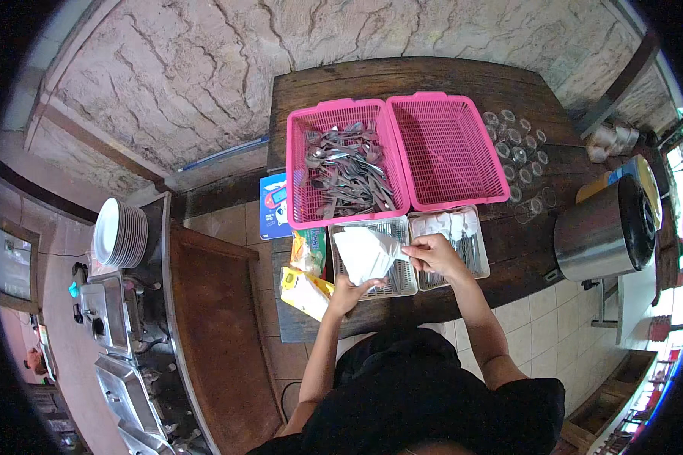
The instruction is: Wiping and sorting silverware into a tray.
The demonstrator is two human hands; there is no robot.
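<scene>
A white paper napkin (363,254) spreads out in a fan shape between my hands, narrowing toward the right. My left hand (346,294) pinches its lower left edge. At the narrow end, my right hand (436,256) has its fingers closed round the gathered napkin; whether cutlery lies inside is hidden. Just beneath is a white plastic basket (411,290) with metal cutlery in it. Beside it, a second white basket (485,265) holds cutlery and white napkin-wrapped bundles (446,225). Behind them, a pink basket (294,144) carries a heap of loose spoons and forks (353,171).
Another pink basket (440,144) shows its mesh bottom. Several glasses (519,156) and a steel urn (596,231) stand to the right. A yellow pack (305,292), a green-orange pack (309,250) and a blue box (274,206) lie left. Stacked plates (120,233) and steel chafing dishes (112,312) line the left counter.
</scene>
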